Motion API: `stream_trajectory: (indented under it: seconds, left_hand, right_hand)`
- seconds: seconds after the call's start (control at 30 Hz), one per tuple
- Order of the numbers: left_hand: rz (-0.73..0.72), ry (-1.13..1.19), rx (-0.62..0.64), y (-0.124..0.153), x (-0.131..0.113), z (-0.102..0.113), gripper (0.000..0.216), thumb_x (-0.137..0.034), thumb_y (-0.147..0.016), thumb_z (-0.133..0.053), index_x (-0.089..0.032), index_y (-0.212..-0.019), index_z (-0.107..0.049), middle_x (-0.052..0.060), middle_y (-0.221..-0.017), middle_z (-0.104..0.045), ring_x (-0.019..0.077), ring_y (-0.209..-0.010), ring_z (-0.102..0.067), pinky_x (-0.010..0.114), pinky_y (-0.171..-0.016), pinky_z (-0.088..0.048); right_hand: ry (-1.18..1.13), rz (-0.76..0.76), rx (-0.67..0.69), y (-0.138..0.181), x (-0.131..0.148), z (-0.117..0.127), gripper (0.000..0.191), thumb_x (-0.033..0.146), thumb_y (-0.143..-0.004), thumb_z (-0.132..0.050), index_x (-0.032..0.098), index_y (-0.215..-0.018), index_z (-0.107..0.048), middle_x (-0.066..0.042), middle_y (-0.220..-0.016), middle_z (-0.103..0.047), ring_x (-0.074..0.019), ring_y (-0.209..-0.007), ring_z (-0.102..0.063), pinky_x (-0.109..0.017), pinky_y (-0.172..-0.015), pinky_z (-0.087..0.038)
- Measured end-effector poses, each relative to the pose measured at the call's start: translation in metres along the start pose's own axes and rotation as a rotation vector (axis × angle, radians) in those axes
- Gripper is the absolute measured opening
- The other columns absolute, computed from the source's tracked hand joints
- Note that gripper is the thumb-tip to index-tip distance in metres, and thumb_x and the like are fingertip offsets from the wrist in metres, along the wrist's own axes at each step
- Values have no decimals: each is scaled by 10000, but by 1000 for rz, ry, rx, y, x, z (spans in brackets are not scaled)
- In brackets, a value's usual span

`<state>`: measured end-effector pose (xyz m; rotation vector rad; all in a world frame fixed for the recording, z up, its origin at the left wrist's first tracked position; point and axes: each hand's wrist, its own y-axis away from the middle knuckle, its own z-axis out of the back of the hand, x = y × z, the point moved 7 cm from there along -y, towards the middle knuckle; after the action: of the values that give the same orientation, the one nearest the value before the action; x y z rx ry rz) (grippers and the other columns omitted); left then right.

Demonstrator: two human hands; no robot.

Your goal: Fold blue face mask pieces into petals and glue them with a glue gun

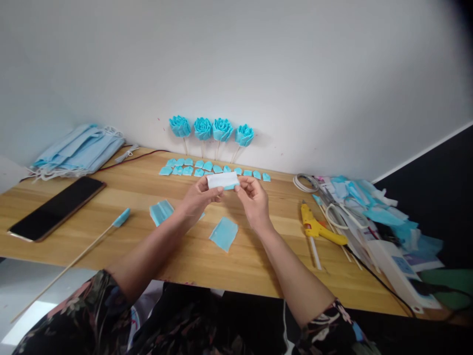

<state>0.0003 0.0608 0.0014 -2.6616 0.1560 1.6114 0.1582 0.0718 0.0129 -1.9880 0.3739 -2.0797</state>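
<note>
Between my two hands is a folded piece of mask fabric (223, 180), white on top with a light blue strip along its lower edge. My left hand (202, 193) pinches its left end, thumb in front. At the right end, my right hand (253, 196) grips it between thumb and fingers. Below them a flat blue fabric square (224, 233) lies on the wooden table (254, 261). Another blue piece (161, 212) rests left of my left forearm, which partly hides a further scrap. Rows of small folded blue petals (187, 170) lie just beyond my hands.
Several blue fabric roses (222, 130) on sticks lean against the wall. At left are stacked masks (79, 150), a phone (57, 208) and a blue-tipped stick (70, 266) overhanging the front edge. At right lie a yellow glue gun (318, 228), scissors (343, 217), a power strip (395, 273) and scraps (384, 212).
</note>
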Motion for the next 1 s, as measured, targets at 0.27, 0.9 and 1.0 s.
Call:
stream_trajectory:
  seconds: [0.27, 0.9, 1.0]
  left_hand:
    - [-59, -45, -44, -2, -1, 7, 306, -210, -637, -781, -166, -887, -609, -17, -734, -616, 104, -610, -537, 265, -636, -420]
    - [-49, -23, -17, 1, -2, -1, 443, -270, -693, -787, -198, -1109, -653, 33, -929, -666, 140, -788, -592, 268, -691, -450]
    - [36, -106, 24, 0, 10, -1, 265, -335, -674, -809, -153, -845, -723, 61, -860, -690, 158, -786, -590, 279, -684, -439]
  right_hand:
    - [-72, -75, 71, -1, -5, -5, 488, 392, -783, -693, 230, -1237, -617, -38, -969, -691, -179, -927, -645, -335, -882, -522]
    - [-23, -64, 201, 3, -8, -14, 458, 302, -808, -671, 261, -1263, -629, -37, -1170, -713, -202, -1023, -671, -339, -905, -525]
    - [-38, -56, 205, 4, -7, -16, 461, 288, -808, -674, 270, -1266, -623, -32, -1162, -707, -190, -997, -667, -323, -884, -526]
